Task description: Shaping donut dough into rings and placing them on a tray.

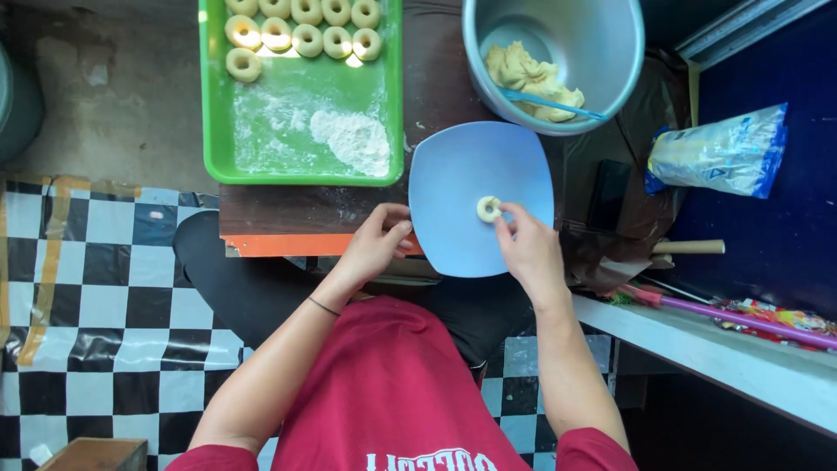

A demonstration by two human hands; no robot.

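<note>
The left hand [377,242] grips the near left rim of the light blue plate [462,174], fingers curled over its edge. The right hand [526,249] pinches the dough ring [488,208] between its fingertips. The ring lies flat near the plate's centre, hole facing up; being round, it has no long axis. Beyond, a green tray [261,170] holds rows of rings and flour [353,139]; a metal bowl [602,44] holds dough.

Hands [453,244] at dough ring [488,208] on blue plate [462,174]
</note>
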